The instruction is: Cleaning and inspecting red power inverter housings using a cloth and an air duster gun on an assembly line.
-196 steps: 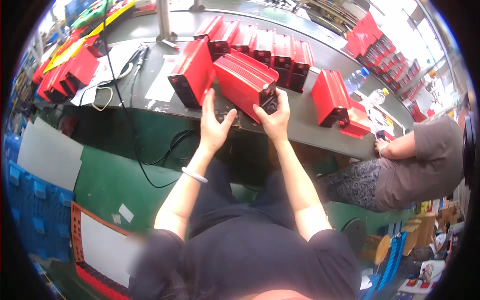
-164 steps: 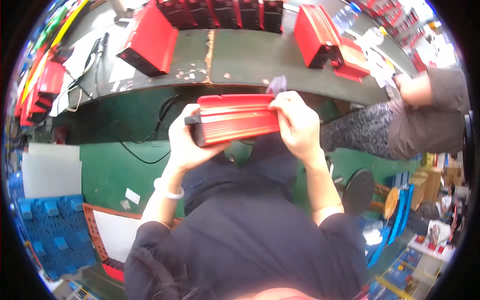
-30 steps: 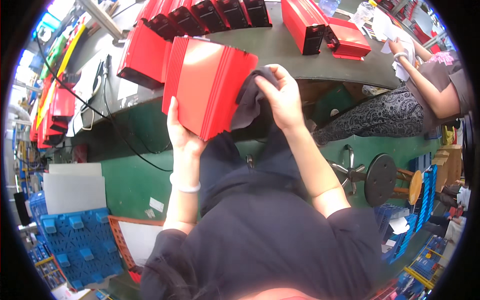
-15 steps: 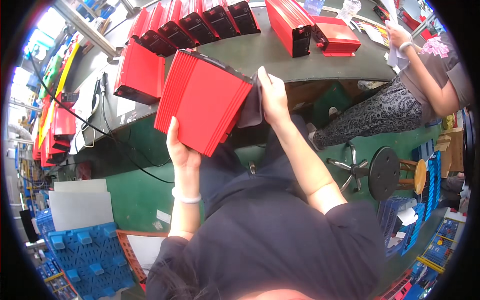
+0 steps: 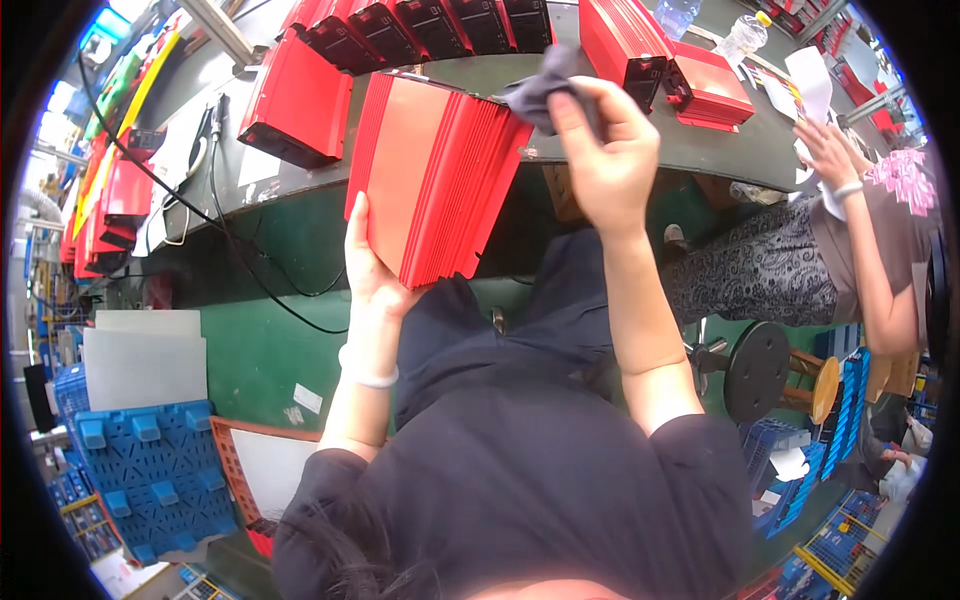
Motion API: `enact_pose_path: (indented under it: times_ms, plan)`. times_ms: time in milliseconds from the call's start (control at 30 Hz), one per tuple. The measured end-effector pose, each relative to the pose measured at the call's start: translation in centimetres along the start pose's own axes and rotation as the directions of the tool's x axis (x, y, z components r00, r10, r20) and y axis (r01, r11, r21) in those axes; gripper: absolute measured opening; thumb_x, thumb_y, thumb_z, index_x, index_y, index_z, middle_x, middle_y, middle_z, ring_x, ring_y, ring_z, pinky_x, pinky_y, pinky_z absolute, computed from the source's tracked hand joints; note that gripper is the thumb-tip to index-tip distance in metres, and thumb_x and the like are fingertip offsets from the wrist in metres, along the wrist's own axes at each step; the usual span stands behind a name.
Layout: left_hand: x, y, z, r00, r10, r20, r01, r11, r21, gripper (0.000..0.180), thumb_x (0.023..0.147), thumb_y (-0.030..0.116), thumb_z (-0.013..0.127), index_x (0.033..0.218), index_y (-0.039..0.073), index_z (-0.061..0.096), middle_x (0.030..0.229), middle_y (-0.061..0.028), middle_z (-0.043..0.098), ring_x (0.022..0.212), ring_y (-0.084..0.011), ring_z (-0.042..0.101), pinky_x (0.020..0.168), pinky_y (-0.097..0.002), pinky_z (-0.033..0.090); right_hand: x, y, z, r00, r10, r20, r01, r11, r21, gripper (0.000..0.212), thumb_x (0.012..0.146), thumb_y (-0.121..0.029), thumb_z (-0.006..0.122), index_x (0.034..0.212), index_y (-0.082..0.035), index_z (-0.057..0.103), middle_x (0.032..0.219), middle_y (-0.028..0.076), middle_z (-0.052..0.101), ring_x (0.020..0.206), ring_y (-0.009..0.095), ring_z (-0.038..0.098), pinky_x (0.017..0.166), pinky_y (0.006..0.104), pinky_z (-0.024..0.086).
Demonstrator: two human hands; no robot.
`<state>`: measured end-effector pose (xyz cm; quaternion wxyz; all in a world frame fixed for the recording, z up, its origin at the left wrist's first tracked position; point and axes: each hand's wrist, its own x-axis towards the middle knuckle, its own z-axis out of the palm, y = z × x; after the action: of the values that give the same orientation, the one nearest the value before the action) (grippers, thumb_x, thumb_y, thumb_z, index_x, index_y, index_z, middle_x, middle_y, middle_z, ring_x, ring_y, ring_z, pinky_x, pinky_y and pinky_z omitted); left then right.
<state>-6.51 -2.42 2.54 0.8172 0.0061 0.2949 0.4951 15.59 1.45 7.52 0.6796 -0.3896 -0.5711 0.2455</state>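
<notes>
A red ribbed metal case with a dark end panel is held tilted in front of my body. My left hand grips its lower near corner, thumb along the left side and the other fingers underneath, out of sight. My right hand pinches a bunched dark grey cloth at the case's far right corner. Whether the cloth touches the case there, I cannot tell. Behind it on the workbench stands another red case, close to the left of the held one.
Several red cases with black ends line the bench's far side, with a red case and a lower one to the right. A black cable hangs at left. A co-worker stands at right near a round stool.
My right hand has lifted up and right with the cloth, which is now bunched. The case has turned, showing more of its right ribbed side. The co-worker's hands have shifted.
</notes>
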Motion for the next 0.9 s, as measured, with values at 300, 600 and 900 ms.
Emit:
enact_pose_path:
  times_ms: [300,600,900]
  plan:
    - [3.6,2.2,1.1,0.999,0.038,-0.012,-0.039,0.995,-0.096,0.060,0.086,0.053,0.052,0.129,0.012,0.047,0.124,-0.0081,0.056,0.110,-0.0282,0.056,0.090,-0.0496,0.047,-1.3,1.4,3.5,0.865,-0.254,0.432,0.457,0.755,-0.471,0.019,0.059,-0.010,0.072,0.076,-0.011,0.064,0.075,0.002,0.062,0.074,0.022,0.055,0.070,0.0341,0.037]
    - [3.0,3.2,2.9,0.998,0.038,-0.056,-0.042,0.997,-0.069,0.059,0.086,0.054,0.052,0.130,0.015,0.048,0.124,-0.0074,0.056,0.110,-0.0270,0.056,0.088,-0.0484,0.048,5.9,3.1,3.9,0.878,-0.353,0.324,0.478,0.690,-0.543,0.013,0.063,-0.007,0.065,0.075,-0.009,0.060,0.070,0.005,0.057,0.072,0.026,0.052,0.066,0.0372,0.035]
    - [-3.7,8.2,-5.6,0.903,0.428,-0.046,-0.427,0.879,-0.213,0.050,0.092,0.036,0.051,0.128,0.000,0.046,0.126,-0.0145,0.054,0.114,-0.0284,0.054,0.098,-0.0428,0.043,1.3,0.3,10.4,0.532,0.375,0.759,-0.750,0.624,0.218,0.009,0.087,-0.009,0.055,0.094,-0.003,0.055,0.100,0.009,0.060,0.098,0.016,0.058,0.087,0.0281,0.044]
